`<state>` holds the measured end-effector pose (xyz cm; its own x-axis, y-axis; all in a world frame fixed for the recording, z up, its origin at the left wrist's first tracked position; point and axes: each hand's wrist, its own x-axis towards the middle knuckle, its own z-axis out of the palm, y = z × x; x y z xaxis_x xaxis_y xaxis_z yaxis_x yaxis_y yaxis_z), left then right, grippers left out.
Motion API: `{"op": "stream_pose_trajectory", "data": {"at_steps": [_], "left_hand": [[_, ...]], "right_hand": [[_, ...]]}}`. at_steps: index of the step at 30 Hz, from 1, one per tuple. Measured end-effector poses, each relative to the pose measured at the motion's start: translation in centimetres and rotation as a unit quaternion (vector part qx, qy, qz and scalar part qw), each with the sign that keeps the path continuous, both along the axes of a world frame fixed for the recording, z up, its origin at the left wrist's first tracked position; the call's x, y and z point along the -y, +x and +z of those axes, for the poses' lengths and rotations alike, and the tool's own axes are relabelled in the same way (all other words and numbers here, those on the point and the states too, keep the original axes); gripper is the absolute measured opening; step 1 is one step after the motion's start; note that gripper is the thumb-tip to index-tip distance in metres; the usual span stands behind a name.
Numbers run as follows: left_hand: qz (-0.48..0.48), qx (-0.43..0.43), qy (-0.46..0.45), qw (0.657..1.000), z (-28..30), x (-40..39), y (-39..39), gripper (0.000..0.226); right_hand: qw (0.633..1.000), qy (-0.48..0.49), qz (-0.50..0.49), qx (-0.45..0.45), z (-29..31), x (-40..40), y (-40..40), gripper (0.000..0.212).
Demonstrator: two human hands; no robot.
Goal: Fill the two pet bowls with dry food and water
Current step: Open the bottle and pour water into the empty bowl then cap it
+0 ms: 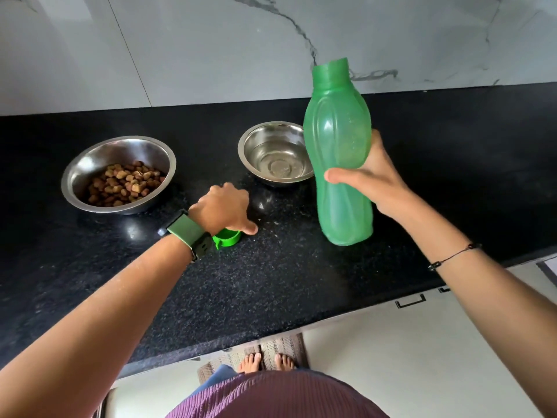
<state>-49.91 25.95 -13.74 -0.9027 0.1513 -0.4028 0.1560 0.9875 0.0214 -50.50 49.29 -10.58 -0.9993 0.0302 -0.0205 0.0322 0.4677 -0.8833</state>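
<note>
My right hand point(366, 179) is wrapped round the middle of the green bottle point(339, 152), thumb across the front, holding it upright just off the counter point(271, 282) with its neck open. My left hand point(224, 211) is down on the counter, fingers curled over the green cap point(227, 236), which lies open side up; whether I am gripping the cap or only resting on it I cannot tell.

The bottle stands just right of the small bowl point(272, 153), partly hiding its rim. That bowl seems to hold a shallow layer of water, though the steel shine makes it hard to judge. The large bowl point(119, 173), well to the left, already holds kibble.

So I judge the food done and the water step in hand. Next I should either tip the neck over the small bowl's centre, slowly to avoid splashing, or, if it is full enough, bring the cap up to the neck.
</note>
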Motion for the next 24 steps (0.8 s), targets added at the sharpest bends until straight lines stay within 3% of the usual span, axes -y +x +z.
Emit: {"op": "stream_pose_trajectory", "data": {"at_steps": [5,8,11,13,15,16,17,19,21,22,24], "left_hand": [[0.012,0.018,-0.047,0.999,-1.4,-0.3,1.5,0.063],[0.018,0.004,-0.029,0.999,-1.7,-0.7,1.8,0.037],[0.018,0.003,-0.001,1.0,-0.4,-0.6,1.4,0.032],[0.025,-0.015,0.047,0.998,1.9,-0.1,0.8,0.034],[0.06,-0.03,0.195,0.979,4.9,0.5,0.5,0.027],[0.084,-0.036,0.317,0.944,6.5,0.7,0.6,0.025],[0.106,-0.04,0.455,0.883,7.8,0.8,0.9,0.026],[0.109,-0.053,0.675,0.728,10.0,0.7,1.5,0.03],[0.054,-0.08,0.785,0.611,11.2,0.1,1.6,0.035],[0.019,-0.095,0.815,0.572,11.7,-0.5,1.5,0.036],[-0.039,-0.124,0.837,0.531,12.2,-1.9,1.2,0.035]], "right_hand": [[0.98,-0.196,-0.013,-0.031,-1.9,2.5,1.1,0.081],[0.971,-0.231,-0.01,-0.056,-3.3,3.4,1.9,0.086],[0.971,-0.224,0.01,-0.084,-4.1,4.0,2.2,0.086],[0.972,-0.21,0.022,-0.1,-4.3,4.2,2.3,0.085],[0.977,-0.181,0.031,-0.112,-4.6,4.3,2.4,0.089],[0.978,-0.166,0.035,-0.118,-4.7,4.4,2.4,0.091],[0.979,-0.157,0.04,-0.122,-4.8,4.4,2.4,0.093],[0.98,-0.15,0.046,-0.123,-5.0,4.4,2.5,0.094],[0.981,-0.152,0.047,-0.116,-5.2,4.3,2.5,0.094],[0.981,-0.151,0.047,-0.113,-5.2,4.2,2.6,0.094],[0.982,-0.147,0.046,-0.108,-5.3,4.1,2.5,0.095]]}}
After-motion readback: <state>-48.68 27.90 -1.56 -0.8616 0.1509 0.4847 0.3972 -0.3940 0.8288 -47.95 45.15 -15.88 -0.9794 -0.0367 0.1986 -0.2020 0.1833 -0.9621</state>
